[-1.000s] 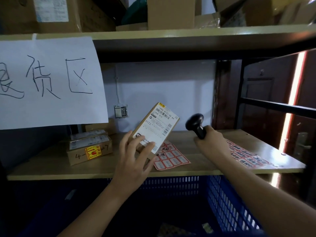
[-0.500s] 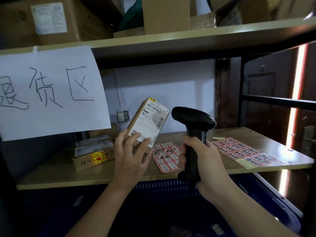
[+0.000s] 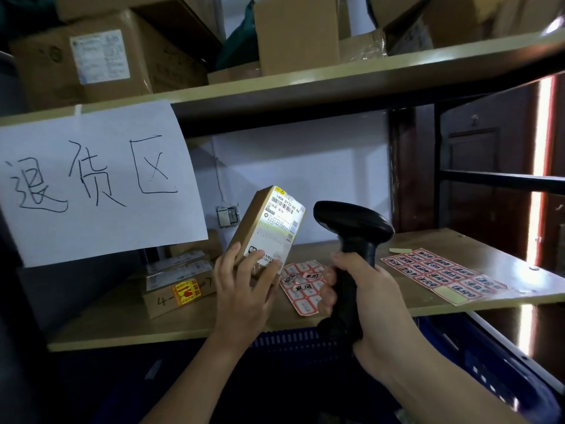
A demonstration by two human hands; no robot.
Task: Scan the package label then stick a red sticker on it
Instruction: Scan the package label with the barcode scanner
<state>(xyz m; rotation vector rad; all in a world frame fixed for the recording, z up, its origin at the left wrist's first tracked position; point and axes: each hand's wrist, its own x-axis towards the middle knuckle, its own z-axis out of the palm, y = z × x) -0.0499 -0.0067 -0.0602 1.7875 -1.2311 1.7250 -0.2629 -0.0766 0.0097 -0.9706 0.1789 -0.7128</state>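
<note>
My left hand (image 3: 243, 289) grips the lower end of a small cardboard package (image 3: 269, 228), held upright and tilted, its white label facing right. A bright patch of light falls across the label. My right hand (image 3: 363, 296) is closed round the handle of a black barcode scanner (image 3: 351, 228), whose head points left at the label from close by. Two sheets of red stickers lie on the wooden shelf (image 3: 128, 319): a small sheet (image 3: 302, 286) just below the package and a larger one (image 3: 440, 275) to the right.
Stacked cardboard boxes (image 3: 175, 284), one bearing a yellow-red sticker, sit at the shelf's left. A handwritten white paper sign (image 3: 91, 182) hangs from the upper shelf, which carries several big cartons. A blue plastic basket (image 3: 293, 344) stands below the shelf edge.
My right hand drew the scanner back toward me and raised it, so its head now aims at the label. Light now falls on the label. The package stayed in my left hand.
</note>
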